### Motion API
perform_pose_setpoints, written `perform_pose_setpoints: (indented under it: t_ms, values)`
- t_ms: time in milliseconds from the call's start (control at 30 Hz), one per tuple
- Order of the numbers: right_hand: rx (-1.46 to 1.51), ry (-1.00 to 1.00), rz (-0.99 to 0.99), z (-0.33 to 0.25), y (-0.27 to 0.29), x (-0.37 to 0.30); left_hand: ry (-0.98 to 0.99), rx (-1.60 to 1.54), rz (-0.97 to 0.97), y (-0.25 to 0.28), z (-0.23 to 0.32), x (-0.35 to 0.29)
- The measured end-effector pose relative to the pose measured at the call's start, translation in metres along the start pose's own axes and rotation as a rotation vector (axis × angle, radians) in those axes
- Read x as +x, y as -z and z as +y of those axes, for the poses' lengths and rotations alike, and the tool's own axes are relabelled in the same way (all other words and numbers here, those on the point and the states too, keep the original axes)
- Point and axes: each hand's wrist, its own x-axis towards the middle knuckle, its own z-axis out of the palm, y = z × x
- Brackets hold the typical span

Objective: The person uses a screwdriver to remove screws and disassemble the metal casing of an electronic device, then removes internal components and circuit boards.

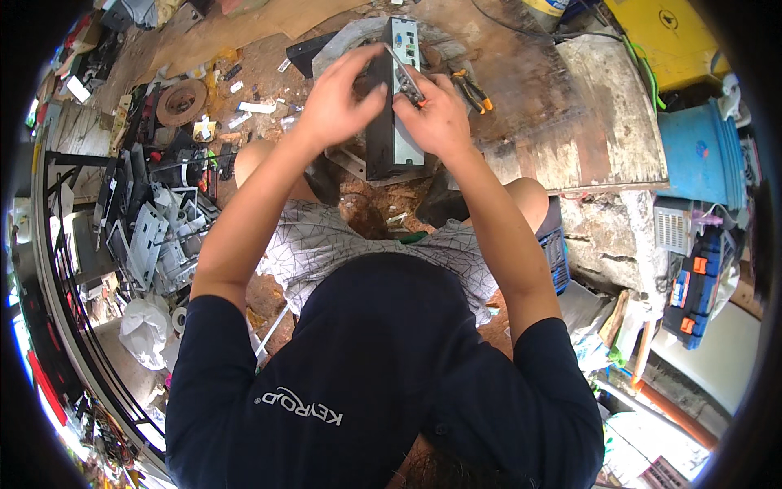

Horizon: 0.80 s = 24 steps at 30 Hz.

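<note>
A slim black and silver computer case (407,143) stands on its narrow side between my knees, its panel of ports, one of them blue, facing up. My right hand (437,118) closes round a narrow metal piece (405,79) with a bit of orange near its lower end, held over the case; its exact kind is unclear. On the left of the case, my left hand (342,96) has its fingers stretched out and the thumb apart. Its fingertips reach the upper end of the metal piece; whether they press on it I cannot tell.
Pliers with yellow-orange handles (474,90) lie right of the case, beside a worn wooden board (607,122). A blue bin (702,155) and a yellow container (664,41) stand at the right. Scrap metal parts (155,236) are heaped at the left, near a rusty disc (182,103).
</note>
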Motion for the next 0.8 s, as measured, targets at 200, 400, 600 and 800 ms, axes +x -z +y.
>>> perform_pose_setpoints:
  t_ms: [200, 400, 600, 800]
  values:
    - [-0.018, 0.047, 0.023, 0.005, -0.008, 0.001, -0.481, 0.264, -0.192, 0.001, 0.016, -0.066]
    - [-0.061, 0.103, 0.004, -0.002, -0.003, 0.005, -0.512, 0.295, -0.167, -0.004, -0.004, -0.081]
    - [-0.171, 0.083, -0.045, -0.012, -0.012, 0.006, -0.476, 0.320, -0.207, 0.025, -0.013, -0.082]
    - [-0.198, 0.075, -0.139, -0.021, -0.005, 0.010, -0.574, 0.313, -0.341, 0.041, -0.006, -0.056]
